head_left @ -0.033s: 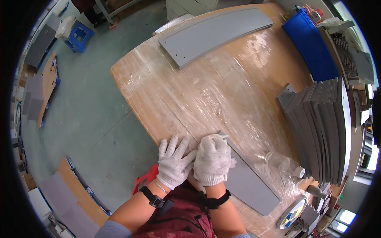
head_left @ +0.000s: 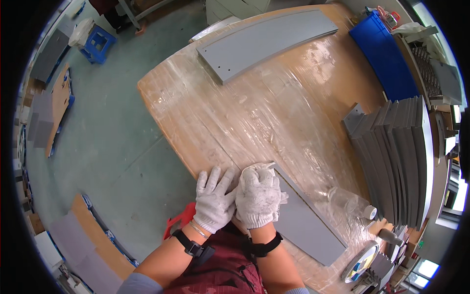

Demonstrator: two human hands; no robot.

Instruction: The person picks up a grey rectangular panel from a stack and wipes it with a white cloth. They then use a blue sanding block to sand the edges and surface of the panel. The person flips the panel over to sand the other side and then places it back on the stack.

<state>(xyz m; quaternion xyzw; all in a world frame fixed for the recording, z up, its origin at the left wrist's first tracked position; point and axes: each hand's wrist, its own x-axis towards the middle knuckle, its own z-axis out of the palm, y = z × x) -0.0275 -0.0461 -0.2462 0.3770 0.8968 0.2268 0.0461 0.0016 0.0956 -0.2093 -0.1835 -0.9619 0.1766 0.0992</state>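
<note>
My left hand (head_left: 214,200), in a whitish knit glove, lies flat with its fingers apart at the near left edge of the table. Close beside it, my right hand (head_left: 258,200), gloved alike, is closed on a white cloth (head_left: 283,197) and presses it down. The cloth is at the left end of a grey panel (head_left: 307,223), which lies flat near me and slants down to the right. That end of the panel is hidden by my right hand and the cloth. A dark line runs along the panel's far edge.
Clear plastic film covers the brown table (head_left: 235,112). A curved grey panel (head_left: 264,41) lies at its far side. To the right are a blue bin (head_left: 384,54), stacked grey panels (head_left: 391,161), a clear bottle (head_left: 350,202) and a round tray (head_left: 361,262). A blue stool (head_left: 98,44) stands far left.
My right hand has slid a little to the left with the cloth, showing more of the panel's end. My left hand has stayed in place.
</note>
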